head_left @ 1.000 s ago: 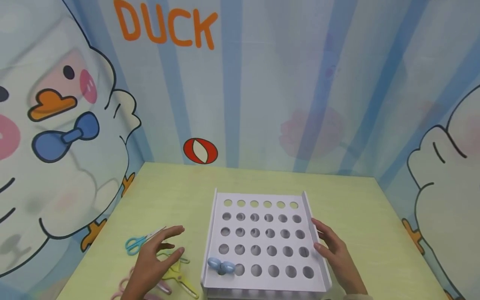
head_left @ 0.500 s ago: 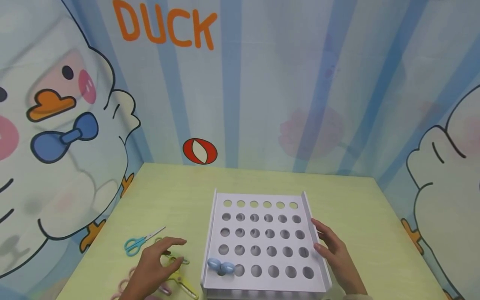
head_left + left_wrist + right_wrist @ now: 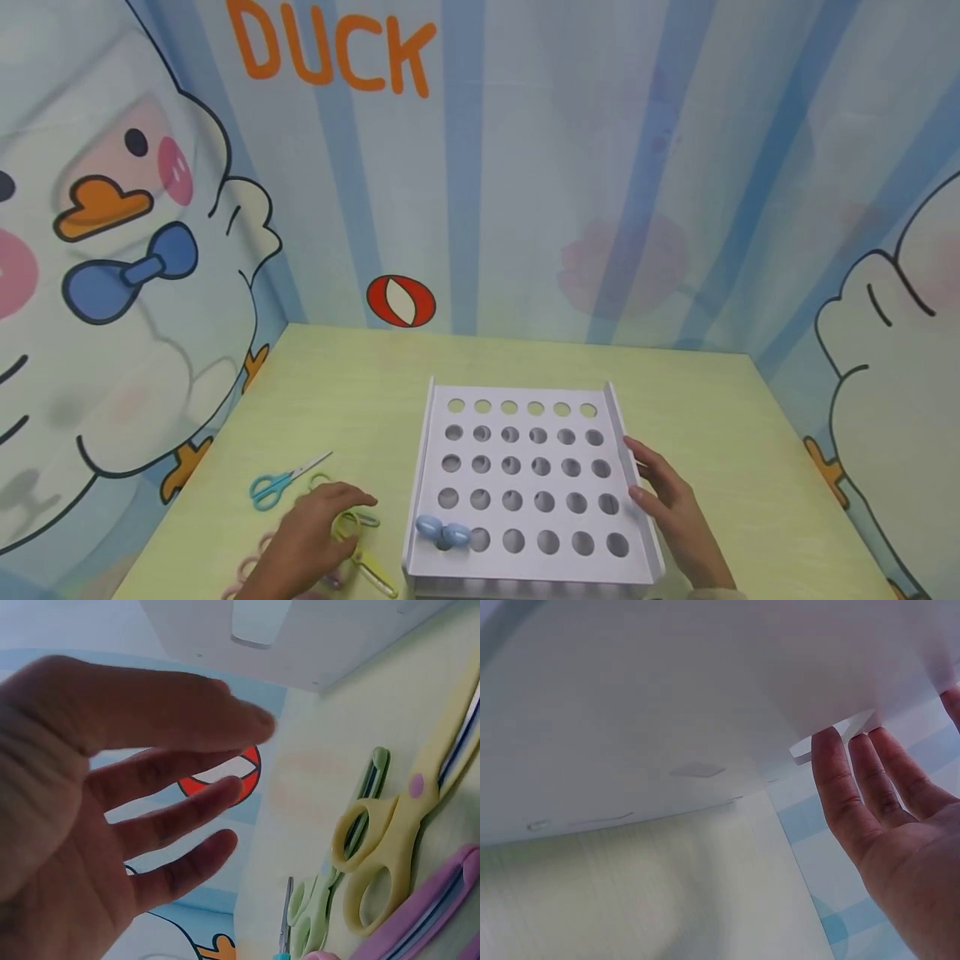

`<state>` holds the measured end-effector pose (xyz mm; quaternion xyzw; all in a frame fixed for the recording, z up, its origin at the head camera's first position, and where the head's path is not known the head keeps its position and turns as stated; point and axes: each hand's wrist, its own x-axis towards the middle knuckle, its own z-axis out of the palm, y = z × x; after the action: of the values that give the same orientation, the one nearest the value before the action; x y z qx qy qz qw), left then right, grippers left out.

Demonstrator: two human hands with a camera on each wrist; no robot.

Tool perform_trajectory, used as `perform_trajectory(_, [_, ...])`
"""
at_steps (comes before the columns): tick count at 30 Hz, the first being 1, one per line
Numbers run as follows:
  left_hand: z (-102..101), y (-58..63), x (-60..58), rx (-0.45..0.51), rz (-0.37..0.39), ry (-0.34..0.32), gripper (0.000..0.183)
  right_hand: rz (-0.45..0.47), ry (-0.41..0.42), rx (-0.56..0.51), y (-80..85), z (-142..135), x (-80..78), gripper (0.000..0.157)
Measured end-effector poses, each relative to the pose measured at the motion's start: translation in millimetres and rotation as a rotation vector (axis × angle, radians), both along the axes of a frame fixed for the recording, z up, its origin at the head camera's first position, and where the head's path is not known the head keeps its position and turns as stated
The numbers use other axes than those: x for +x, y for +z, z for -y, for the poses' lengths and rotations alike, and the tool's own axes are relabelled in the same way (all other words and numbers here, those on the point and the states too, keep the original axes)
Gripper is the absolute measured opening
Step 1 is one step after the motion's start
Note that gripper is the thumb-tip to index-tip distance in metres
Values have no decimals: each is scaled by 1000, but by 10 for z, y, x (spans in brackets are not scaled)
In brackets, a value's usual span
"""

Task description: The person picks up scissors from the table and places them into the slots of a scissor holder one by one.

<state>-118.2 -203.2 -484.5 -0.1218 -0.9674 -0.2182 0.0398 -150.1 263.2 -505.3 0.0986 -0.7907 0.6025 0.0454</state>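
In the head view, the perforated white rack (image 3: 527,483) is touched from outside by the right hand (image 3: 671,504), seemingly for steadying; yellow scissors (image 3: 365,562) are seen near the left hand (image 3: 309,533). In the left wrist view, nothing is held, fingers loosely parted. In the right wrist view, a side cutout (image 3: 802,757) is met by extended fingertips, unclenched.

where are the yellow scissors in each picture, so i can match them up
Head: yellow scissors sit low, left of centre, partly covered by the left hand.
Left wrist: yellow scissors on the right side, handles lower, blade end reaching the right edge.
Right wrist: not in it.
Shared landmark: the white holed rack, low in the head view, at the top in both wrist views.
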Motion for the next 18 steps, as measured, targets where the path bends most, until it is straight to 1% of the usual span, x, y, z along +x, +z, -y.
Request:
perform_trajectory(3, [21, -26, -29, -55, 29, -32, 41, 13, -2, 1, 8, -1, -1, 54])
perform_trajectory(7, [52, -87, -69, -99, 22, -55, 42, 25, -7, 3, 12, -3, -6, 53])
perform_trajectory(14, [51, -159, -92, -132, 66, 18, 39, 9, 9, -13, -19, -11, -7, 54])
perform_trajectory(18, [38, -197, -113, -162, 89, 46, 34, 0, 1, -4, -35, -17, -2, 54])
